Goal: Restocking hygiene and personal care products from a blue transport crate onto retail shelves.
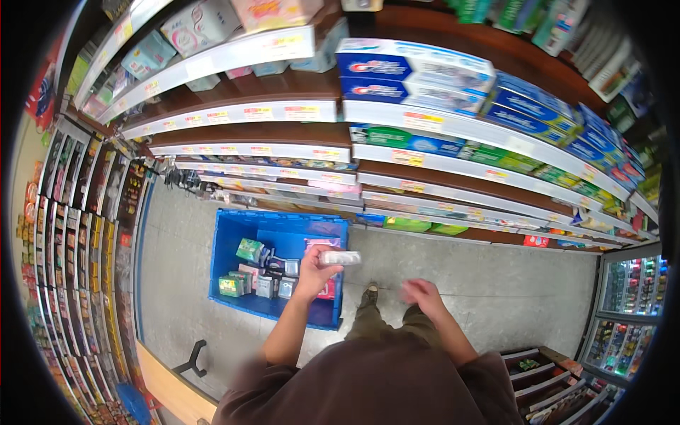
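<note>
My left hand (316, 271) is closed round one end of a small whitish-silver packet (341, 258), held above the right side of a blue plastic crate (214, 265). Lower right of it, over the floor near my legs, my right hand (423, 292) is smeared by motion, so its fingers cannot be read. Inside the crate sit several small packs: a green one (250, 249), another green one (230, 286) and a grey one (264, 287). Against the crate's right wall lies a pink-red package (327, 289), partly covered by my left hand.
Shelves ahead carry toothpaste boxes (414, 74) on the right and soft hygiene packs (200, 28) on the left. Another stocked rack (85, 234) runs down the left. Glass-door coolers (630, 287) stand at far right, and a wooden-topped surface (173, 382) is lower left.
</note>
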